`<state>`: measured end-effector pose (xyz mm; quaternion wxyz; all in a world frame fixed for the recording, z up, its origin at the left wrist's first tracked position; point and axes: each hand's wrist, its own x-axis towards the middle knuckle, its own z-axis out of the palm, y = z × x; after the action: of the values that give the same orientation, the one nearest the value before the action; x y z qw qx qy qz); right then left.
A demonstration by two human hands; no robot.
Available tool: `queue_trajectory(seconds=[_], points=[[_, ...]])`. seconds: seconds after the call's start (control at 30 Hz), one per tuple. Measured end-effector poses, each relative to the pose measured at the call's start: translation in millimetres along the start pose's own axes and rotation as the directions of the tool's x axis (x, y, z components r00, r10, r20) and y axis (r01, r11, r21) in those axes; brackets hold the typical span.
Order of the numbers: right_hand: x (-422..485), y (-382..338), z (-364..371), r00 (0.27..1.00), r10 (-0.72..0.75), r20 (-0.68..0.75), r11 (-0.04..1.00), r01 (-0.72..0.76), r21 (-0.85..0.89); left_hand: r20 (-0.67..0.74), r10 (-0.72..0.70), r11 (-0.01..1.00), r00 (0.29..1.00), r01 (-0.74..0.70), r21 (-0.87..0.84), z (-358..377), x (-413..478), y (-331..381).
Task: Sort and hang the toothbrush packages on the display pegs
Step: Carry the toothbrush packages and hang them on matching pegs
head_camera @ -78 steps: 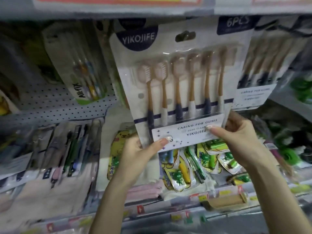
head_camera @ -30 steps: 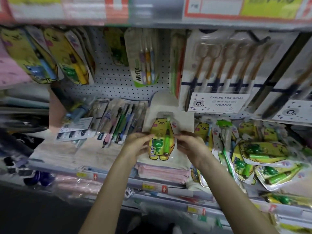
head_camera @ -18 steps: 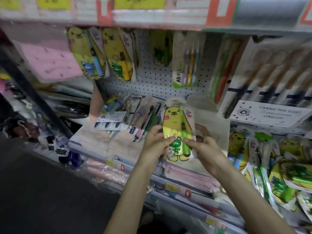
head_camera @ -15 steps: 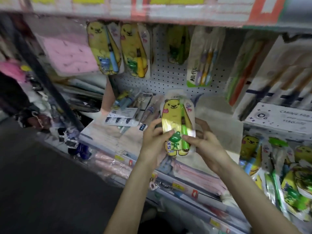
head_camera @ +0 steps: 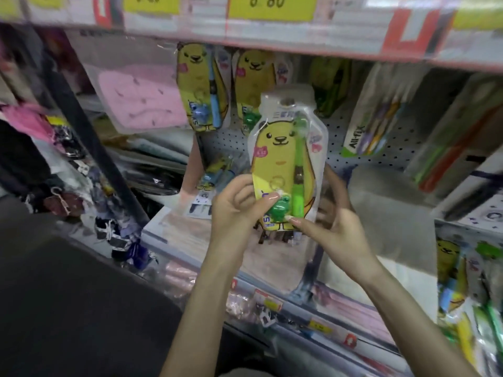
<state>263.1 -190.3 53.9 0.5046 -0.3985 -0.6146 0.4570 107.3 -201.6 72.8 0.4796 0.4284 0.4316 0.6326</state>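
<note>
Yellow bear toothbrush package (head_camera: 283, 161) with green brush, held upright in front of the pegboard (head_camera: 337, 148), its hang hole just below the hung packs. Left hand (head_camera: 234, 208) pinches its lower left edge, thumb on the front near the green frog charm. Right hand (head_camera: 334, 221) grips the lower right corner, thumb in front, fingers behind. Two matching bear packages (head_camera: 201, 88) hang on pegs behind, one with blue brush. All-fix toothbrush pack (head_camera: 373, 118) hangs to the right. Pink cloth pack (head_camera: 138, 99) at left. Yellow price tags (head_camera: 272, 6) on shelf edge above.
</note>
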Motion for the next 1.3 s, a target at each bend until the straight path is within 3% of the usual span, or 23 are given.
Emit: queue_trajectory(seconds=[0.17, 0.27, 0.53, 1.07, 1.3], points=[[-1, 2, -2, 0.974, -0.119, -0.194, 0.993, 0.116, -0.023, 0.073, 0.025, 0.999, 0.997, -0.021, -0.043, 9, 23, -6], [0, 1, -1, 0.948, -0.162, -0.276, 0.987, 0.158, -0.037, 0.193, 0.032, 0.994, 0.981, -0.011, -0.109, 10, 34, -9], [7, -8, 12, 0.904, -0.194, -0.38, 0.981, 0.188, -0.053, 0.298, -0.035, 0.952, 0.954, 0.122, -0.279, 11, 59, 1], [1, -12, 35, 0.907, -0.115, -0.406, 0.99, 0.139, 0.03, 0.428, 0.027, 0.968, 0.904, 0.082, -0.235, -5, 78, 11], [19, -3, 25, 0.864, -0.011, -0.504, 0.994, 0.064, 0.088, 0.389, -0.053, 0.965, 0.92, 0.147, -0.216, -3, 93, 0]])
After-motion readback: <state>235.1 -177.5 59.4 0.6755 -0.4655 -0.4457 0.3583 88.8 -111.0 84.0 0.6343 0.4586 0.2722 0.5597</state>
